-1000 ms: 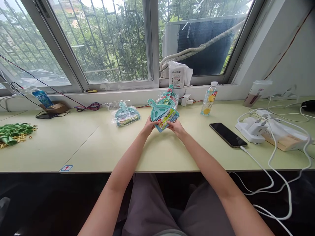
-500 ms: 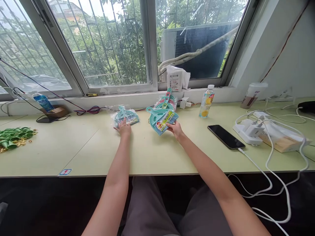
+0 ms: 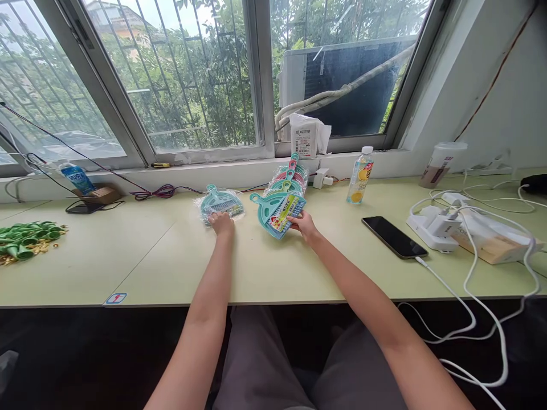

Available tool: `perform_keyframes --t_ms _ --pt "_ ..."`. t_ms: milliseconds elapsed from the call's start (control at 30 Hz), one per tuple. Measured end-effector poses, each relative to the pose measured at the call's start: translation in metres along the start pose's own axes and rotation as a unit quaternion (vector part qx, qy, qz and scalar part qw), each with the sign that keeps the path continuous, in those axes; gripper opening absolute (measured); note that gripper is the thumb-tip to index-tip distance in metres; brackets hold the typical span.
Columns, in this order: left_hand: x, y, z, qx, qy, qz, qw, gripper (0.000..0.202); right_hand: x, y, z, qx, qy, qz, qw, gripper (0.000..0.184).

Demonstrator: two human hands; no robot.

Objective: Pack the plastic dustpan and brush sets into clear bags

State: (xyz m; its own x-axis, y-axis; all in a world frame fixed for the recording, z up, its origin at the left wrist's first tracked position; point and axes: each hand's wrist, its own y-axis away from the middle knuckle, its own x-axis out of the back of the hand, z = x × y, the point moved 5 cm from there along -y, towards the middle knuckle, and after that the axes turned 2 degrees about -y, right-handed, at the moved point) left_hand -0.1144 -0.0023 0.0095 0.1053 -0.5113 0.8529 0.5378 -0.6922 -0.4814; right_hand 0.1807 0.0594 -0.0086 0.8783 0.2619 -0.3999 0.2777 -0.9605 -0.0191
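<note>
A teal dustpan-and-brush set with a yellow label is in my right hand, whose fingers grip its right edge. It is tilted, with its handle to the upper left. Behind it lies a row of similar sets in clear plastic, teal and red, their handles overlapping. To the left, another teal dustpan-and-brush set rests on the table in a clear bag. My left hand is at its near edge with bent fingers closed on it; the fingertips are partly hidden.
The table runs below a window. To the right are a drink bottle, a phone on a cable, a power strip and a lidded cup. Green pieces are piled far left. Tissues sit on the sill.
My left hand has slid slightly right and down along the bagged set, its fingers now more bent. The set in my right hand has turned a little and shifted slightly left.
</note>
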Motion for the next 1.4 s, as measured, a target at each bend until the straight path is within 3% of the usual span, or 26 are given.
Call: perform_keyframes --t_ms 433,600,700,800,933,1100,1233,1400 --pt "-0.001 -0.001 0.0 0.029 0.016 -0.001 0.999 0.016 -0.001 0.0 0.004 -0.003 0.042 -0.011 0.999 0.03" --pt "0.013 0.001 0.006 0.022 0.038 0.022 0.999 0.025 -0.001 0.0 0.004 -0.004 0.041 -0.014 0.999 0.03" --pt "0.026 0.006 0.017 0.012 0.091 0.065 0.994 0.032 -0.003 0.0 0.003 -0.005 0.033 -0.026 0.999 0.03" --pt "0.035 0.013 0.034 -0.048 0.178 0.099 0.978 0.031 -0.007 0.0 0.003 -0.007 0.022 -0.039 0.999 0.032" --pt "0.037 0.024 0.057 -0.122 0.294 0.092 0.944 0.021 -0.004 -0.003 0.002 0.009 -0.005 -0.003 1.0 0.032" --pt "0.043 0.035 0.077 -0.136 0.367 0.089 0.916 0.022 0.006 -0.004 -0.003 0.034 -0.037 0.047 0.998 0.026" --pt "0.057 0.038 0.082 -0.127 0.373 0.14 0.909 0.022 0.001 0.0 -0.012 0.021 -0.031 -0.014 0.999 0.021" --pt "0.062 0.024 0.058 -0.007 0.39 0.187 0.901 0.022 -0.012 0.007 -0.017 -0.007 0.018 -0.12 0.993 0.028"
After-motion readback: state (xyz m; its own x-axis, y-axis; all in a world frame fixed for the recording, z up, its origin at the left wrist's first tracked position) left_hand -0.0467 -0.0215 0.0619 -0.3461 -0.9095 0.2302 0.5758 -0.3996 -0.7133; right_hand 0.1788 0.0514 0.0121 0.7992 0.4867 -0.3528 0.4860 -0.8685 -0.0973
